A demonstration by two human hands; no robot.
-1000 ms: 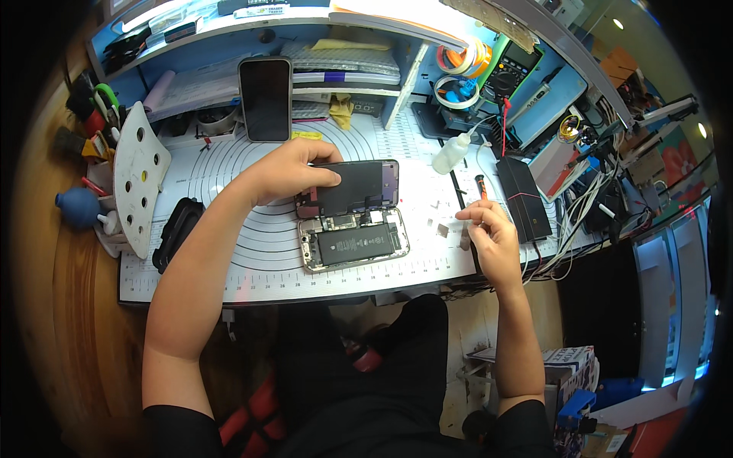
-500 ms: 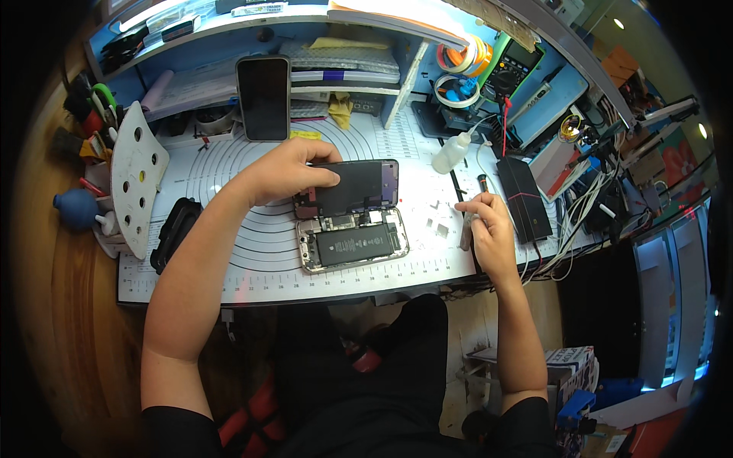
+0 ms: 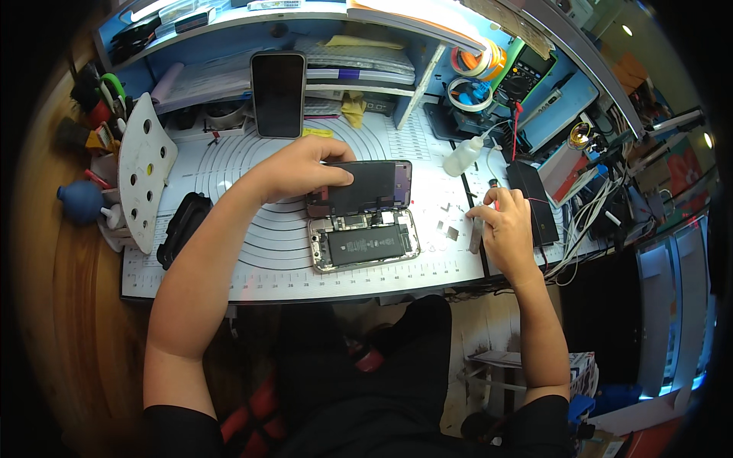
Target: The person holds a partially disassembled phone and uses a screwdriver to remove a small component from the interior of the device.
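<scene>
An opened phone lies on the white ruled mat, its body (image 3: 366, 243) showing a black battery and bare inner parts. Its detached-edge screen (image 3: 374, 183) is raised behind the body, back side toward me, with thin flex cables between the two. My left hand (image 3: 324, 169) pinches the left end of this phone screen, thumb across its back. To the right of the phone, my right hand (image 3: 505, 225) has its fingers curled together. A slim tool with a dark end and a bit of red (image 3: 495, 185) shows by those fingers; whether they grip it is hidden.
Small metal pieces (image 3: 452, 233) lie between the phone and my right hand. Behind are a dropper bottle (image 3: 463, 156) and a standing phone (image 3: 279, 95). A black box (image 3: 532, 202) and cables sit right; a black tray (image 3: 183, 229) and perforated white holder (image 3: 141, 175) are left.
My right hand has shifted a little right and toward the slim tool, its fingers now beside the red part. My left hand keeps its grip on the phone screen. The whole view has shifted slightly.
</scene>
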